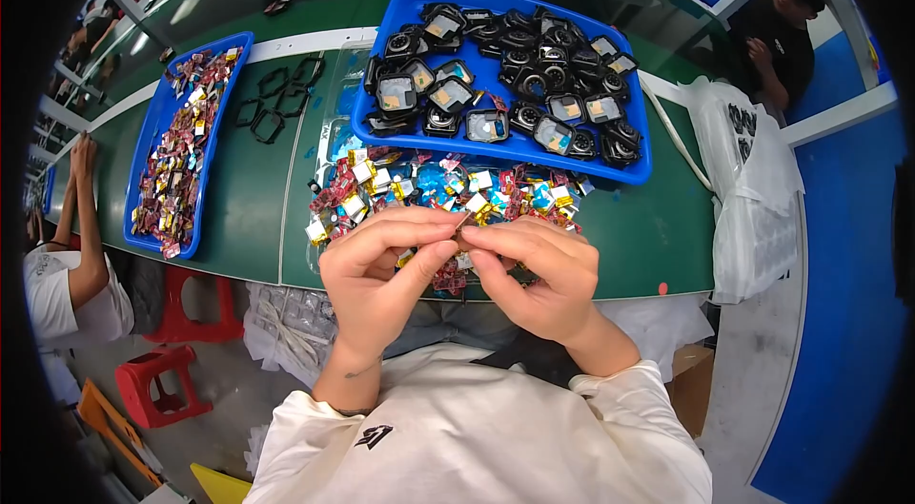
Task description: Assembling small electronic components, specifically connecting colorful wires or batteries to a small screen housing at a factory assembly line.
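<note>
My left hand point(376, 266) and my right hand point(543, 270) meet at the near edge of the table, fingertips pinched together. Between them is a small, thin piece point(463, 221), too small and covered to name. Just beyond and below my fingers lies a heap of small red circuit boards point(367, 187) with white-and-yellow battery-like blocks and bits of blue film. The heap rests on a clear plastic tray point(324, 146). Behind it, a large blue tray point(640, 165) holds many black watch cases point(534, 61), some showing pale square insides.
On the left stands a long blue tray point(136, 208) of similar red boards. Beside it lie several black square frames point(269, 125). A white plastic-wrapped bundle point(753, 218) sits at the table's right end. Red stools point(164, 385) and a seated co-worker point(71, 280) are at left; another person point(782, 46) is far right.
</note>
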Available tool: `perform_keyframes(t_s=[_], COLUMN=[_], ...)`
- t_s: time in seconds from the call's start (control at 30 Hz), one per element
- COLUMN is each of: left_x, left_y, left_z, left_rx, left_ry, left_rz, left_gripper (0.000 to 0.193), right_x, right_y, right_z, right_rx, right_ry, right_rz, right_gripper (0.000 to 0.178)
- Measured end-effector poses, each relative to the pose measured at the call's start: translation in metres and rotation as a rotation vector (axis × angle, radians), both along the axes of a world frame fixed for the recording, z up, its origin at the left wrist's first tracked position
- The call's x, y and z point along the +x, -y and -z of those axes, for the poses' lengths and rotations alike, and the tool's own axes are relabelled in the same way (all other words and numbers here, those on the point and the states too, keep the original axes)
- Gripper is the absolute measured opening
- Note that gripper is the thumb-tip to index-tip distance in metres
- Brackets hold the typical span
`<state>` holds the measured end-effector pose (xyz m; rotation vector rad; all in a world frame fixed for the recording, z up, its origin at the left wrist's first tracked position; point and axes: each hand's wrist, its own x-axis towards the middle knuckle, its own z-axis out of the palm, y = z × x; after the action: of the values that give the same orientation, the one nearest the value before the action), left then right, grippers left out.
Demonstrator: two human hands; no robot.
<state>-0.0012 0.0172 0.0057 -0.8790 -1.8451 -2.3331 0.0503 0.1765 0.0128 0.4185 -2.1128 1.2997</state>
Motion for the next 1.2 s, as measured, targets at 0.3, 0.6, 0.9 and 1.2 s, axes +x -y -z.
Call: perform_keyframes(t_s=[0.3,0.6,0.9,1.2], left_x=[0.004,0.005,0.003,0.005], left_y=[0.003,0.004,0.0,0.007], left_z=[0.002,0.006,0.008,0.004], left_rx=[0.019,0.075,-0.054,-0.245], left_ry=[0.135,0.03,0.144,-0.003], left_rz=[0.066,0.029,0.006,0.012], left_gripper=[0.016,0.025,0.014,0.02], right_x=[-0.001,0.002,0.002,0.0], right_y=[-0.004,-0.009,0.002,-0.016], right_z=[0.0,0.005,-0.004,0.001], right_rx=[-0.149,-0.266,-0.45,-0.234], right_ry=[0.146,0.284,0.313,0.219], right_rz=[-0.009,-0.076,-0.101,-0.105], right_gripper=[0.007,0.007,0.014,0.011])
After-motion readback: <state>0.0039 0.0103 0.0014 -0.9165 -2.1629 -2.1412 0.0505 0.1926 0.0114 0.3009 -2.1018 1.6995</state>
